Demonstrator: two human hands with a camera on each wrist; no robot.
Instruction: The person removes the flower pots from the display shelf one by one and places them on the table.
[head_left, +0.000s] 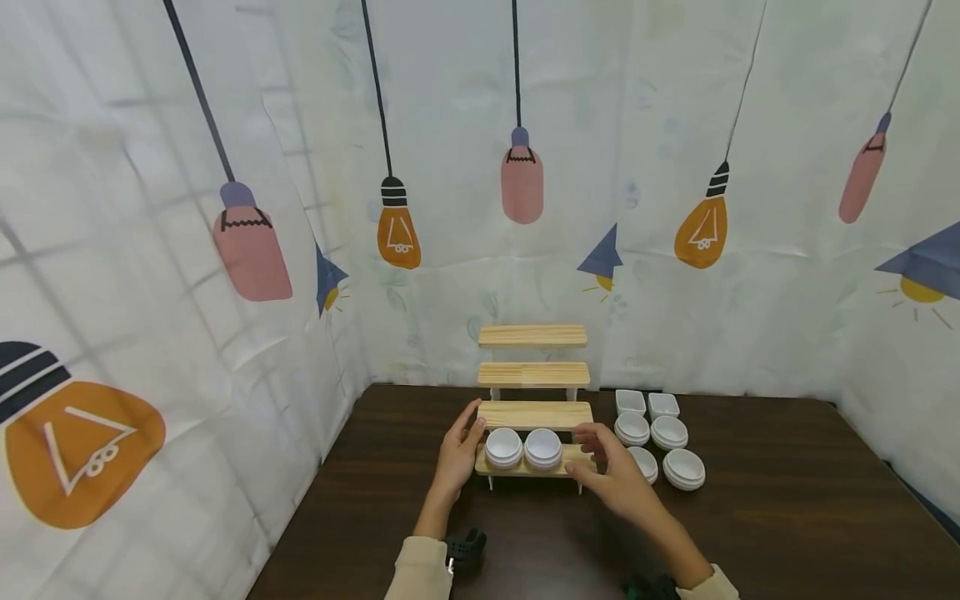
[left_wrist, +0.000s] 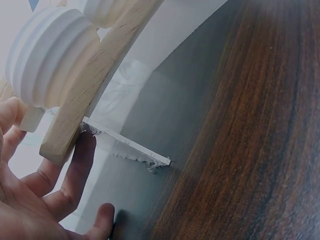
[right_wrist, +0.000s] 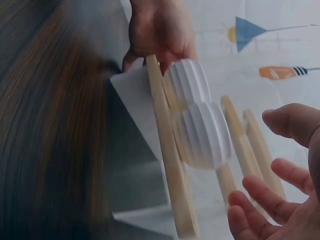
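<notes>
A four-tier wooden step stand (head_left: 534, 415) with pale planks carries two stacks of small round white bowls on its lowest plank, a left stack (head_left: 503, 448) and a right stack (head_left: 543, 449). My left hand (head_left: 454, 454) is at the left end of that plank; in the left wrist view its fingers (left_wrist: 80, 165) touch the plank's end and reach under it. Beside the right end my right hand (head_left: 617, 475) hovers with its fingers spread, holding nothing. In the right wrist view, a gap shows between its fingers (right_wrist: 267, 197) and the bowls.
Right of the stand, more round white bowls (head_left: 683, 468) are stacked on the dark wooden table (head_left: 780, 500), with square white dishes (head_left: 663, 405) behind them. One round stack (head_left: 643, 463) is partly behind my right hand. A printed curtain (head_left: 457, 308) hangs behind.
</notes>
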